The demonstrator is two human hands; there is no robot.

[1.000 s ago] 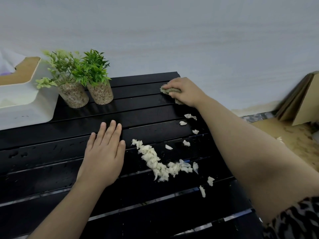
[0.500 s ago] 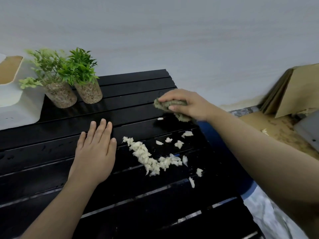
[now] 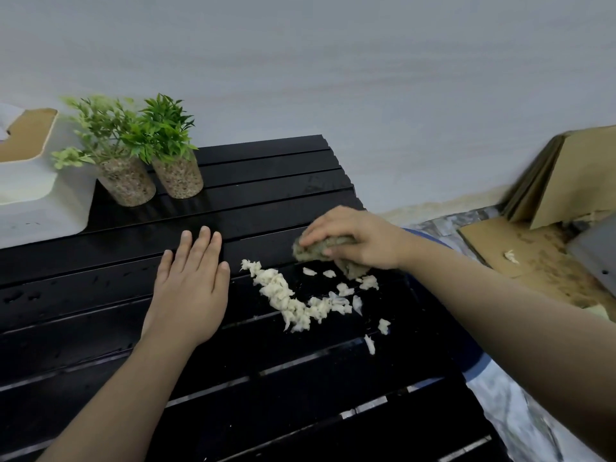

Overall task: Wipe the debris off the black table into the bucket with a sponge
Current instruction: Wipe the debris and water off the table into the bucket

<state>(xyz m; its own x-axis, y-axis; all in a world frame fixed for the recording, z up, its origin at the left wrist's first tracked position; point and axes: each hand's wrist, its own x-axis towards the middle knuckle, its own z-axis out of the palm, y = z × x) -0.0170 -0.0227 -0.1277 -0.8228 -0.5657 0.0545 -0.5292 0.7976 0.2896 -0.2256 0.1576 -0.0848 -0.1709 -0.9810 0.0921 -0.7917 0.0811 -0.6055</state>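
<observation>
A black slatted table (image 3: 100,295) fills the lower left. A curved line of whitish debris (image 3: 290,300) lies on it right of centre, with loose bits near the right edge. My right hand (image 3: 360,241) grips a greenish-brown sponge (image 3: 316,250) and presses it on the table just above the debris. My left hand (image 3: 191,281) lies flat on the table, fingers straight, left of the debris. A blue bucket (image 3: 466,358) shows only as a rim beyond the table's right edge, mostly hidden by my right arm.
Two small potted plants (image 3: 150,151) stand at the back left, beside a white box (image 3: 30,195). Cardboard sheets (image 3: 566,181) lean on the wall at right, with one debris scrap (image 3: 511,256) on the floor cardboard. A grey wall runs behind.
My right hand has dragged the sponge from the table's far right corner toward me, down to the debris. Several loose bits moved along. My left hand has stayed flat in place.
</observation>
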